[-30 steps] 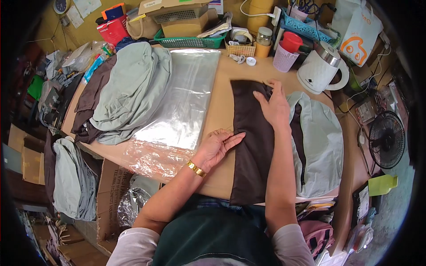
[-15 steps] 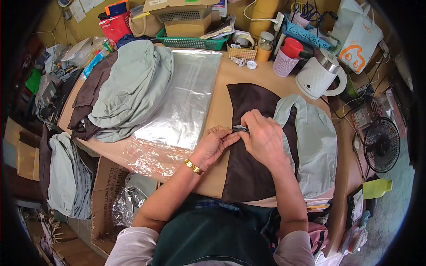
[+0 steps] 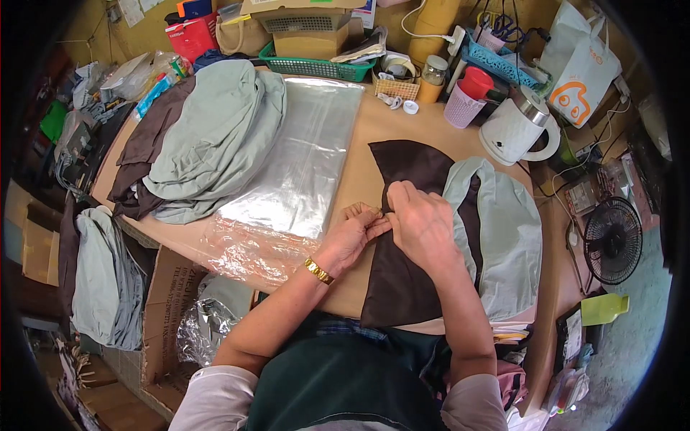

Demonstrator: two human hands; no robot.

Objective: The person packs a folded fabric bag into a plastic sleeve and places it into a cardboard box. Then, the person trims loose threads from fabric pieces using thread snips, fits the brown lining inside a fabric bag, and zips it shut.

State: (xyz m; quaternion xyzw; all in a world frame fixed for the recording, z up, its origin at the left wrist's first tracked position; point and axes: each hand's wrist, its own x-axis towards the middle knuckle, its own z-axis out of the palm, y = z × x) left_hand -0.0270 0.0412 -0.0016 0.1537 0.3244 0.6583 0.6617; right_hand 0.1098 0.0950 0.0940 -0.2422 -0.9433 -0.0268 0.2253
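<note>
Brown cloth: I see the dark brown cloth (image 3: 402,287) lying on the tan table (image 3: 352,172), in front of the person's body, right of the clear plastic sheets (image 3: 302,158).
Left hand: my view shows the left hand (image 3: 357,226) with thumb and fingers pinched closed at the cloth's left edge; what sits between them is too small to tell.
Right hand: the right hand (image 3: 422,221) is over the cloth, fingers curled, tips close to the left fingertips; I cannot tell what it grasps.
Pale green cloth: I find the pale green cloth (image 3: 507,244) at the brown cloth's right side, a dark strip showing between its folds.
Fabric pile: left of the sheets I have the green and brown fabric pile (image 3: 212,136).
Far edge: I make out the green basket (image 3: 316,68), lilac cup (image 3: 463,106) and white kettle (image 3: 512,131).
Right side: I see the black fan (image 3: 613,239) beyond the table.
Below left: the open cardboard box (image 3: 165,316) holds crumpled clear plastic (image 3: 208,323).
</note>
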